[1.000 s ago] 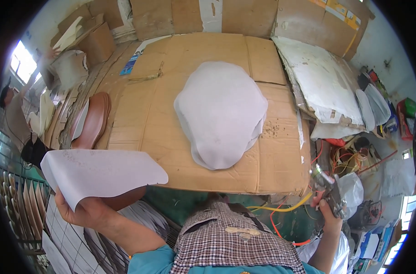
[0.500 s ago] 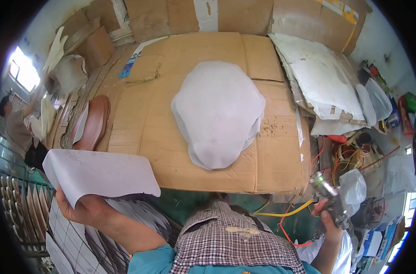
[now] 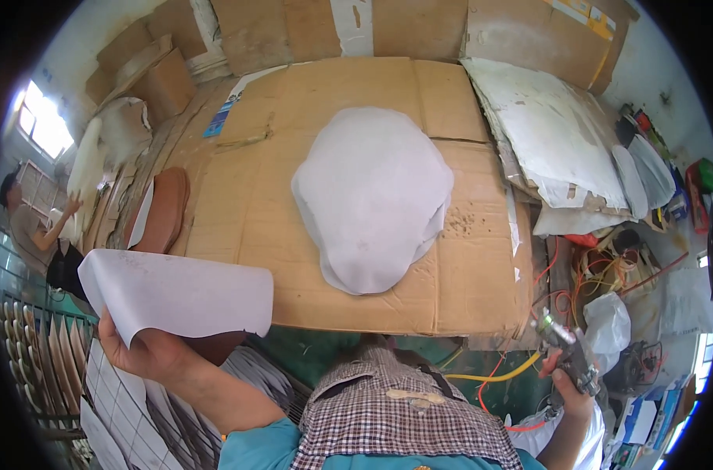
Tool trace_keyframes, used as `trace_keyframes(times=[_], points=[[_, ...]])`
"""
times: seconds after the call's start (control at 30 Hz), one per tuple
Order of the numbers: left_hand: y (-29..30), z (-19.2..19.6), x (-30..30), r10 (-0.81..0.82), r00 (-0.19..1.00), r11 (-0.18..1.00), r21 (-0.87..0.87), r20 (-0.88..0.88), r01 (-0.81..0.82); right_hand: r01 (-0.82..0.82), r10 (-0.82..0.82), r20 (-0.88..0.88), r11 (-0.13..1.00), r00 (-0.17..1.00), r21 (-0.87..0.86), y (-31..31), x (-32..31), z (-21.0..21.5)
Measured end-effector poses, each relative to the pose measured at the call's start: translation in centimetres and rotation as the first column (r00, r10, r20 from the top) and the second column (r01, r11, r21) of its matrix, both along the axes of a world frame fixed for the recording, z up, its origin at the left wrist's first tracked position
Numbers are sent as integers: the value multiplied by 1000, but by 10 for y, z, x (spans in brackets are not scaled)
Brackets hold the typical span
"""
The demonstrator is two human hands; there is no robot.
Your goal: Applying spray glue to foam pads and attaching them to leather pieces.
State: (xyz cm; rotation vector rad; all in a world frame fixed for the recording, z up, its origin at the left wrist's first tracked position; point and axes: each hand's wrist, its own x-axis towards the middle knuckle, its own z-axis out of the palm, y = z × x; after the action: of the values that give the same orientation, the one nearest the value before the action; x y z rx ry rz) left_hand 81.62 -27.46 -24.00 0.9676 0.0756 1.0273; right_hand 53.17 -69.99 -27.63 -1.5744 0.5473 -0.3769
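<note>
My left hand (image 3: pixel 141 354) grips the near left edge of a pale grey, flexible sheet (image 3: pixel 184 291), its fingers partly hidden beneath. The sheet curls at its left end and hangs over the near left corner of the cardboard-covered table (image 3: pixel 474 301). Out past the table's near right corner, my right hand (image 3: pixel 569 388) is closed around a metal spray gun (image 3: pixel 577 356). A yellow hose (image 3: pixel 493 377) and an orange one run close to that hand. On the cardboard in front of me lies a stack of pale grey shaped pieces (image 3: pixel 372 196), edges slightly out of line.
Brown curved pieces (image 3: pixel 168 207) lie at the table's left edge. White-topped sheets (image 3: pixel 544 129) are piled at the right. Tangled hoses (image 3: pixel 599 270) and a plastic bag (image 3: pixel 607 321) are beyond the right side. Racked slats (image 3: pixel 47 345) stand at lower left. Another person (image 3: pixel 35 223) is at far left.
The sheet in my left hand has shifted and tilted slightly. My right hand has turned the spray gun a little. The other person's raised arm has come down.
</note>
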Motion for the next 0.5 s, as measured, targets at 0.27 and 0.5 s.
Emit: trace_keyframes(times=[0.27,0.5], points=[[0,11,6,-434,891,874,-179,136,453,-322,317,84,945,945,61,-9,37,-13],[12,40,27,-681,699,642,-280,219,713,-202,212,52,967,976,-155,-61,155,-117]])
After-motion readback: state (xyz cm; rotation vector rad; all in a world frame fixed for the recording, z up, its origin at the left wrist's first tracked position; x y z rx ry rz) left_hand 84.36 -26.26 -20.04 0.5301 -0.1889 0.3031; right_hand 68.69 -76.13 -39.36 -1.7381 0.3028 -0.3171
